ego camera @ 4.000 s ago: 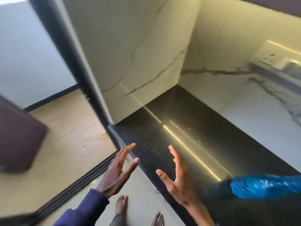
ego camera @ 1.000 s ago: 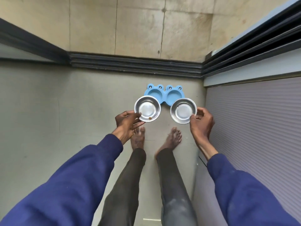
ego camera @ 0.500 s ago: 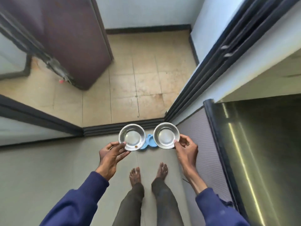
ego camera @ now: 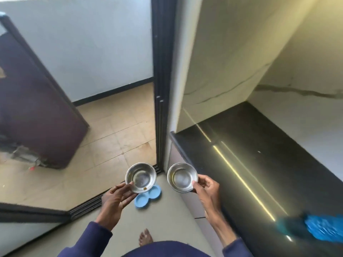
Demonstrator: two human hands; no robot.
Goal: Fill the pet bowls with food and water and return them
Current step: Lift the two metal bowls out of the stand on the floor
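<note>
I hold two round steel pet bowls at waist height. My left hand (ego camera: 116,199) grips the near rim of the left bowl (ego camera: 141,177), which has one brown kibble piece near its bottom edge. My right hand (ego camera: 207,188) pinches the right rim of the right bowl (ego camera: 181,177), which looks bare inside. Below and between them, the blue double bowl stand (ego camera: 147,196) lies on the grey floor with both sockets vacant.
A black stone counter (ego camera: 259,164) runs along the right under a marble wall. A crumpled blue plastic bag (ego camera: 324,229) lies at its near end. A black sliding-door frame (ego camera: 160,89) stands ahead, its track (ego camera: 87,205) on the floor. A dark purple door (ego camera: 37,108) is at left.
Both bowls were lifted off the blue stand and raised. My view turned right from the floor corner toward the counter, and the bowls moved apart.
</note>
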